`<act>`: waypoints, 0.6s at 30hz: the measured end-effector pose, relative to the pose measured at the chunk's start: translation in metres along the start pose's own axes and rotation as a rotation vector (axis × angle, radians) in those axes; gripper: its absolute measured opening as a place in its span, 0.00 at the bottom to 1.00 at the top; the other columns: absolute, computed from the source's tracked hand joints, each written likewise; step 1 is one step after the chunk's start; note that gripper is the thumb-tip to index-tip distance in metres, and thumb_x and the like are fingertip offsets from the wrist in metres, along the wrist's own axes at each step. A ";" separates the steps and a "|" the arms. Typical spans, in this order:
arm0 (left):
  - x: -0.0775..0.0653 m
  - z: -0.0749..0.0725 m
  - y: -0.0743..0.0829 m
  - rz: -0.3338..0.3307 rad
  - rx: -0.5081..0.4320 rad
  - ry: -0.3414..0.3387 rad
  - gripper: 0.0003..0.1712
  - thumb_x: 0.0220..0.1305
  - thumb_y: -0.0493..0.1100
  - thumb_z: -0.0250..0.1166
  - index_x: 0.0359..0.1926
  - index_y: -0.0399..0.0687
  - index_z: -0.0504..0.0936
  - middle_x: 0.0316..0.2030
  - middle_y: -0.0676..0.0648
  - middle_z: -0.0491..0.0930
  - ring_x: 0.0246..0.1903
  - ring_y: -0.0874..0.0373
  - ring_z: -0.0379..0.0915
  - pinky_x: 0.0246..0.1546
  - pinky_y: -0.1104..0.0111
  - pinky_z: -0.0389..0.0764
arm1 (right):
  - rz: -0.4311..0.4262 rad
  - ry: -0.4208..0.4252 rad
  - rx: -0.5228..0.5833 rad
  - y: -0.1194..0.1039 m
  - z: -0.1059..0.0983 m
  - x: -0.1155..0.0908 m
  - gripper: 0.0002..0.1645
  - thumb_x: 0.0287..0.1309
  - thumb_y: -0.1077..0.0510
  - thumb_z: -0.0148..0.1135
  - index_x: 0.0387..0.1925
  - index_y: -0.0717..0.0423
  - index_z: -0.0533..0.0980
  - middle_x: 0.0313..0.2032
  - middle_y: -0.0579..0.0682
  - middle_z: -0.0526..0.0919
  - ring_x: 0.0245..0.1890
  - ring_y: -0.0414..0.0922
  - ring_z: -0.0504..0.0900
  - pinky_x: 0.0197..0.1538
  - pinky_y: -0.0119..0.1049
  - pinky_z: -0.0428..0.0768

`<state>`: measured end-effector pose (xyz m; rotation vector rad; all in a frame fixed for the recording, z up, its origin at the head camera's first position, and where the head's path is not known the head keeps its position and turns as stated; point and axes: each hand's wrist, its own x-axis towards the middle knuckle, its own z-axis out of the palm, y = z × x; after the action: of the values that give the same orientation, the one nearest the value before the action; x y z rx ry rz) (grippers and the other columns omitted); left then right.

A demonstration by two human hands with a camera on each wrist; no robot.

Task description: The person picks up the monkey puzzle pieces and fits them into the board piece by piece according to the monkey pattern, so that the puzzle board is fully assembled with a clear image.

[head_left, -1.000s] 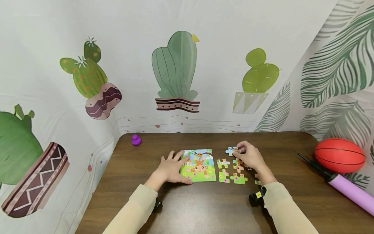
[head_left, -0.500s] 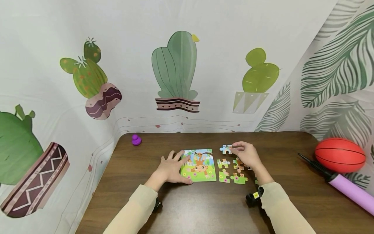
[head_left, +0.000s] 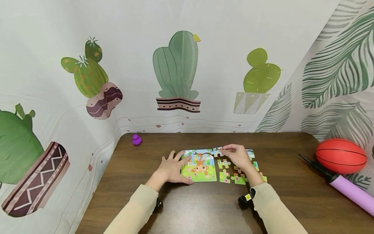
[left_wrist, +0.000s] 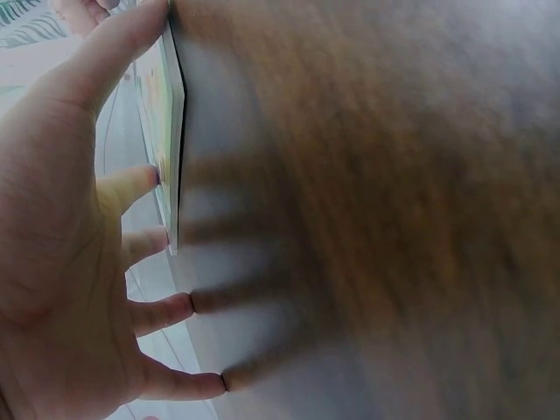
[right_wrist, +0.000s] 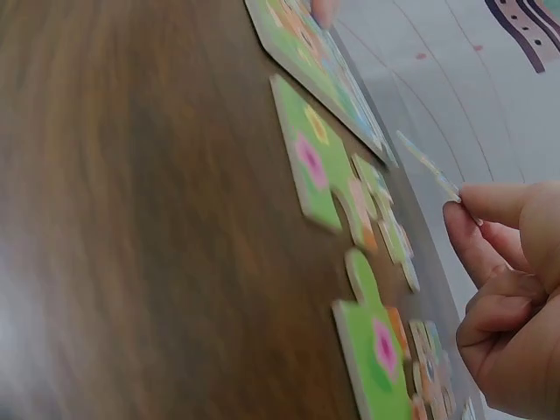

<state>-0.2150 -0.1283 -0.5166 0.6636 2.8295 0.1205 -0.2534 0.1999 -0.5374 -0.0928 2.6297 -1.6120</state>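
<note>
A square puzzle board with a monkey picture lies mid-table. My left hand rests at its left side with fingers spread. In the left wrist view, the thumb and two fingers touch the board, while the other two reach the table beyond its edge. Between thumb and fingertips, my right hand pinches a blue-topped puzzle piece near the board's upper right corner. The right wrist view has this piece tilted and raised off the table. Several loose pieces lie below and behind the right hand, partly hidden by it.
Green flowered puzzle pieces lie just right of the board. A purple rubber duck sits at the table's far left corner. On the right are a red ball and a black-and-lilac hand pump. A cactus-printed cloth hangs behind the table.
My right hand has carried the pinched puzzle piece leftward to the board's upper right corner, uncovering loose pieces on the right. The left hand has stayed in place.
</note>
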 end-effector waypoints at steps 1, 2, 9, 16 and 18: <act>0.000 0.000 0.000 0.000 0.000 0.000 0.65 0.46 0.87 0.63 0.82 0.70 0.58 0.81 0.50 0.50 0.77 0.34 0.46 0.62 0.25 0.58 | -0.003 -0.010 0.002 -0.001 0.002 0.000 0.16 0.69 0.50 0.69 0.49 0.56 0.87 0.44 0.52 0.89 0.45 0.51 0.87 0.44 0.43 0.83; 0.000 0.000 0.000 0.000 0.002 -0.001 0.65 0.46 0.87 0.63 0.82 0.70 0.57 0.81 0.50 0.49 0.77 0.34 0.46 0.62 0.25 0.59 | -0.001 -0.019 0.008 -0.002 0.005 0.000 0.15 0.69 0.50 0.69 0.49 0.56 0.87 0.44 0.52 0.89 0.45 0.51 0.86 0.44 0.43 0.83; -0.001 -0.001 0.000 -0.003 0.006 -0.003 0.66 0.45 0.87 0.63 0.82 0.70 0.57 0.81 0.50 0.49 0.77 0.35 0.46 0.62 0.26 0.59 | -0.011 -0.071 0.043 -0.011 0.026 0.002 0.12 0.68 0.53 0.70 0.47 0.56 0.88 0.43 0.51 0.89 0.42 0.49 0.87 0.38 0.40 0.81; -0.001 -0.001 0.001 -0.002 0.003 -0.002 0.66 0.45 0.88 0.63 0.82 0.69 0.58 0.81 0.50 0.50 0.76 0.35 0.47 0.62 0.26 0.59 | -0.027 -0.121 0.053 -0.021 0.048 0.005 0.11 0.68 0.55 0.70 0.47 0.56 0.88 0.43 0.50 0.89 0.42 0.47 0.87 0.44 0.42 0.84; -0.001 -0.001 0.001 -0.001 0.002 -0.002 0.66 0.45 0.88 0.62 0.82 0.70 0.58 0.81 0.50 0.49 0.76 0.35 0.47 0.62 0.26 0.59 | -0.020 -0.124 0.045 -0.024 0.053 0.005 0.10 0.68 0.55 0.70 0.46 0.55 0.88 0.42 0.49 0.89 0.41 0.47 0.87 0.45 0.44 0.84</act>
<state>-0.2144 -0.1281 -0.5155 0.6625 2.8288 0.1164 -0.2539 0.1420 -0.5402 -0.2104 2.5069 -1.6150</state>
